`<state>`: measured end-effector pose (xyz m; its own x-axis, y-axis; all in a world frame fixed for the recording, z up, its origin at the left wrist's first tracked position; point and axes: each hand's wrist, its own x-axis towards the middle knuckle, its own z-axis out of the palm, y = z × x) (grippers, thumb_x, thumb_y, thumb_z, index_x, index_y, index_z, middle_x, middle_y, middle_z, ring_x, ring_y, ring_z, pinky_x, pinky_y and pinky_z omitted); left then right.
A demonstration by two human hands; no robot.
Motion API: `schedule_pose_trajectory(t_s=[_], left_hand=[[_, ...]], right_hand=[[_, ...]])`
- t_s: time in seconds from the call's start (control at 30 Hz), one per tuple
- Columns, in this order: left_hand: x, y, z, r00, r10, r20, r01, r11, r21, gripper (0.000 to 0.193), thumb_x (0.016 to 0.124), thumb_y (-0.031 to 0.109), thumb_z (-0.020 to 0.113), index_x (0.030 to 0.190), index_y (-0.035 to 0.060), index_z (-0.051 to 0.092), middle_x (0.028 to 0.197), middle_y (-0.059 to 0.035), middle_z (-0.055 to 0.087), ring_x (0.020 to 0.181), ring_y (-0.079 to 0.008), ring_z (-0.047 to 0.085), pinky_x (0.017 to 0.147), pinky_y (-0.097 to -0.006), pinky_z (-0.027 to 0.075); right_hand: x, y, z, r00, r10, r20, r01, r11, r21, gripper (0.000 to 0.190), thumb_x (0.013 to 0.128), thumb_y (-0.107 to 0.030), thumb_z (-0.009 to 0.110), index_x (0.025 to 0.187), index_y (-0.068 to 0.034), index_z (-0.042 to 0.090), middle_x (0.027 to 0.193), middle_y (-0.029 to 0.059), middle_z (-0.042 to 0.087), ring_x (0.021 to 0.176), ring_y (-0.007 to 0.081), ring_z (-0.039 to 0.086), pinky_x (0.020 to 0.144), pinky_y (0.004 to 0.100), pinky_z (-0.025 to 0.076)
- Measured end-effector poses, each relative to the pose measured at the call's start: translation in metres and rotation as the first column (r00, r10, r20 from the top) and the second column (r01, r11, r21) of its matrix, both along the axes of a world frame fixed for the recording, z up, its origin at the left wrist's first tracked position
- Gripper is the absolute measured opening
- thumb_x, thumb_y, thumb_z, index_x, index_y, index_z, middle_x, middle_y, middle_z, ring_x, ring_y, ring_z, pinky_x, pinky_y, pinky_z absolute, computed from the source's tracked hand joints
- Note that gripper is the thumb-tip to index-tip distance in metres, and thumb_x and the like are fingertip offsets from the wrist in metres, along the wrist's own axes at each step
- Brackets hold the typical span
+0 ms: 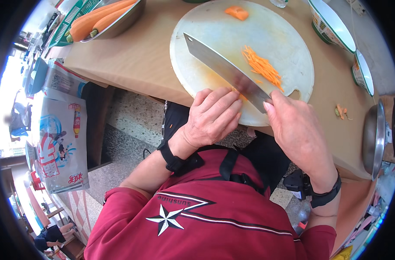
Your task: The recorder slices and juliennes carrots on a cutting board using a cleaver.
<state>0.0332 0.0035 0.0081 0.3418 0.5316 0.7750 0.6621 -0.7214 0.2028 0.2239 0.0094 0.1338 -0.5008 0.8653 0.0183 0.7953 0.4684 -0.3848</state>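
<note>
My right hand (295, 125) grips a broad-bladed kitchen knife (226, 70), its handle hidden in my fist and its blade slanting up to the left. Under the blade is a round, pale cutting board (197, 29) with orange stains. My left hand (215, 113) is curled at the board's near edge, its fingertips on a carrot piece (242, 96) that is mostly hidden by my fingers and the blade. Beyond the knife lies a pile of thin carrot shreds (264, 68). A short carrot chunk (237, 13) rests near the board's far rim.
A metal bowl (124, 24) of whole carrots (98, 19) stands at upper left, beside a green plastic basket (65, 27). Two patterned bowls (335, 27) (362, 73) and a steel basin (374, 143) line the right side. Carrot scraps (340, 111) lie on the brown-covered table (132, 61).
</note>
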Motion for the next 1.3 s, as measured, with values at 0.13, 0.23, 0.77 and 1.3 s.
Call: schedule_pose_trajectory(t_s=[0.13,0.23,0.77,1.3], left_hand=[[0.0,0.0,-0.001,1.0,0.004,0.01,-0.004,1.0,0.009,0.027,0.075,0.007,0.069,0.101,0.0013,0.066,0.107,-0.0112,0.068,0.096,-0.0263,0.065,0.081,-0.0369,0.046],[0.001,0.0,-0.001,1.0,0.007,0.019,-0.007,1.0,0.002,0.027,0.074,0.007,0.07,0.101,0.0013,0.066,0.106,-0.0112,0.068,0.095,-0.0261,0.066,0.081,-0.0366,0.046],[0.001,0.002,-0.003,0.999,0.008,0.032,-0.009,0.999,0.033,0.028,0.073,0.006,0.069,0.101,0.0018,0.066,0.105,-0.0108,0.068,0.092,-0.0254,0.066,0.078,-0.0357,0.047],[-0.003,0.031,0.053,0.954,-0.09,-0.288,-0.036,0.914,-0.405,0.041,0.084,0.017,0.068,0.123,0.0037,0.062,0.128,-0.011,0.058,0.117,-0.0291,0.054,0.096,-0.0404,0.043]], right_hand=[[-0.002,0.0,0.001,1.0,0.005,0.0,-0.005,1.0,0.009,0.017,0.098,-0.013,0.05,0.088,0.001,0.048,0.069,0.0222,0.059,0.067,0.0416,0.06,0.059,0.0491,0.047],[-0.003,0.0,0.0,1.0,0.002,0.006,-0.002,1.0,0.018,0.017,0.098,-0.012,0.051,0.088,0.001,0.048,0.07,0.0222,0.059,0.066,0.0417,0.06,0.058,0.0491,0.046],[-0.001,0.045,-0.002,0.993,-0.061,-0.105,0.07,0.994,0.082,0.023,0.096,-0.015,0.053,0.083,0.003,0.049,0.068,0.025,0.052,0.065,0.0439,0.052,0.059,0.0462,0.04],[0.061,0.048,-0.036,0.543,-0.571,-0.615,0.033,0.747,-0.664,0.021,0.1,-0.02,0.054,0.093,-0.001,0.059,0.067,-0.0004,0.056,0.048,0.0039,0.05,0.044,0.0202,0.043]])
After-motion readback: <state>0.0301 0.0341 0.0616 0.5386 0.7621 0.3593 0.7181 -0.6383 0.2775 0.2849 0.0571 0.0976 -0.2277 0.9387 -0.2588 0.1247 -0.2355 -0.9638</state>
